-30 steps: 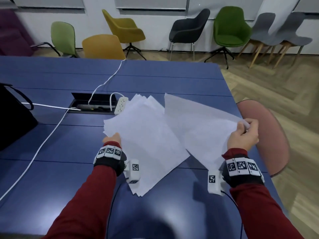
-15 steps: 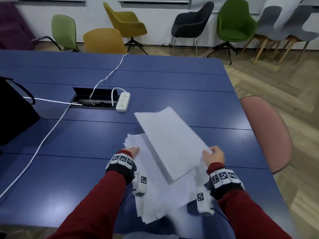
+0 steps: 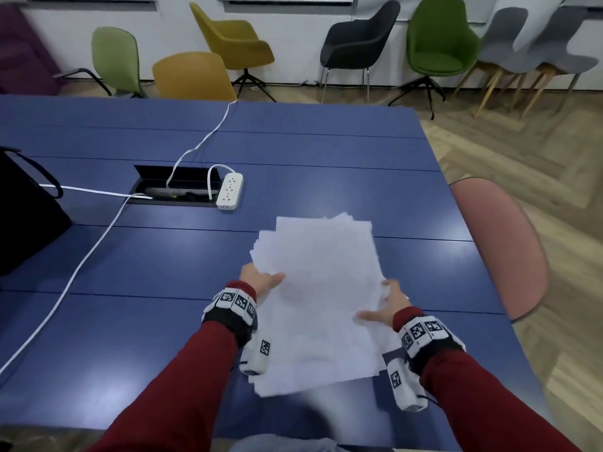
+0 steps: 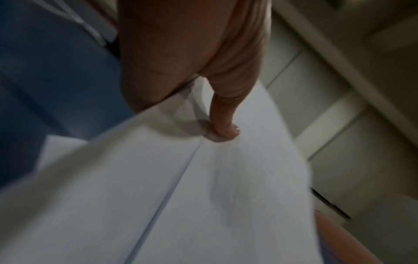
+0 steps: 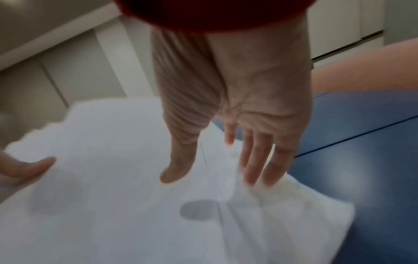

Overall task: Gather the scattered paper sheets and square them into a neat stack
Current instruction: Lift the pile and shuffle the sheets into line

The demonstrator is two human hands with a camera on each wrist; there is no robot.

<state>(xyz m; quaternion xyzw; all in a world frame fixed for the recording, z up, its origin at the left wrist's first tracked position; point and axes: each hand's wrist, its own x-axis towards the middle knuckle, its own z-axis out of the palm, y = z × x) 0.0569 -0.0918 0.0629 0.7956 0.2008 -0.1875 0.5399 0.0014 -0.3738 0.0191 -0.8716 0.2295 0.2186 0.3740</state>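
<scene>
The white paper sheets (image 3: pixel 319 288) form one loose pile, its corners fanned at the far left, near the front of the blue table (image 3: pixel 146 321). My left hand (image 3: pixel 261 278) pinches the pile's left edge, its thumb (image 4: pixel 224 125) pressed on top of the sheets (image 4: pixel 203 196) and its fingers hidden beneath. At the right edge my right hand (image 3: pixel 383 305) is spread, with its fingers (image 5: pixel 255 157) straight along the paper (image 5: pixel 113 196). Its thumb hovers just above the top sheet and casts a separate shadow.
A white power strip (image 3: pixel 230 190) lies beyond the pile beside an open cable box (image 3: pixel 173 187). A white cable (image 3: pixel 81 265) runs toward the near left. A black bag (image 3: pixel 23 216) stands at the left edge, a pink chair (image 3: pixel 499 249) at the right.
The right hand carried its sheets leftward onto the left hand's pile and released its pinch. The two piles are now one, drawn closer to me.
</scene>
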